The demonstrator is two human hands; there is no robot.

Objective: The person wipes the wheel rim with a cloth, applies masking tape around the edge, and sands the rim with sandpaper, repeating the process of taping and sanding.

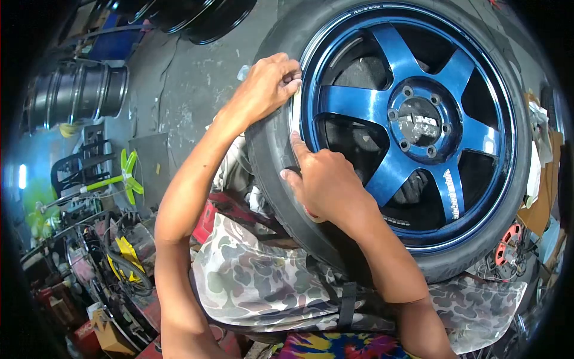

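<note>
1. A glossy blue five-spoke alloy wheel point(353, 99) in a black rubber tyre point(263, 149) fills the upper right of the view. It leans on the person's lap, across camouflage-print shorts point(257, 281).
2. The left hand point(266, 87) sits at about 10 o'clock on the rim. Its fingers point(290, 72) are pinched tight together at the rim lip, on the upper end of a thin pale strip point(294, 110) that follows the lip downward.
3. The right hand point(326, 185) lies at about 8 o'clock. Its fingers are loosely spread and grasp nothing. The index finger point(298, 143) presses flat on the lip at the strip's lower end, and the thumb point(290, 175) rests on the tyre sidewall.
4. What the strip is made of cannot be told.
5. The wheel's hub point(418, 122) shows a ring of bolt holes. The spoke at 5 o'clock from it carries white lettering point(453, 194), too small to read.
6. A bare silver metal rim point(78, 90) lies at 9 o'clock from the left hand, well apart from it, on the grey concrete floor point(191, 78).
7. Black rims point(197, 18) sit at 12 o'clock in the view.
8. A lime-green spoked stand point(125, 176) is at 9 o'clock in the view, among cluttered tools.
9. An orange reel point(508, 239) lies at 4 o'clock, just beside the tyre.
</note>
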